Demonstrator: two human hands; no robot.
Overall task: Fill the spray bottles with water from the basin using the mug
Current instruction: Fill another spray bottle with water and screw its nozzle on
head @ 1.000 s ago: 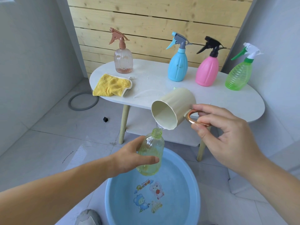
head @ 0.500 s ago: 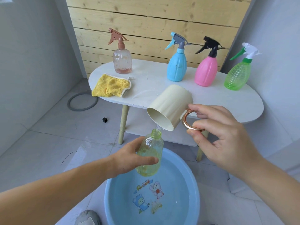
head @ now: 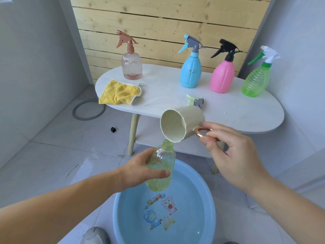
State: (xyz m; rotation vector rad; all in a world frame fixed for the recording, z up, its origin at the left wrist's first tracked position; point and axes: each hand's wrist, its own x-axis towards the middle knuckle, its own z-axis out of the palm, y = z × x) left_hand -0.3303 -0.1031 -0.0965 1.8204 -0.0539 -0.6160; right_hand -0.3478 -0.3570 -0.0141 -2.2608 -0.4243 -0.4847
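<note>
the left hand [head: 140,170] grips the open yellow-green bottle [head: 161,169] over the blue basin [head: 202,187]; the right hand [head: 233,155] pinches the copper handle of the cream mug [head: 182,125], tipped with its lip right above the narrow neck. the opening is small, so a slight wobble or faster tilt would likely send water down the outside, and wet plastic could slip in the grip.

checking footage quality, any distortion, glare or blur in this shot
Head view: wall edges lean outward, typical wide-angle distortion; light is soft and even, shadows faint; no strong glare on the basin; mug and held bottle are sharp, no motion blur.
</note>
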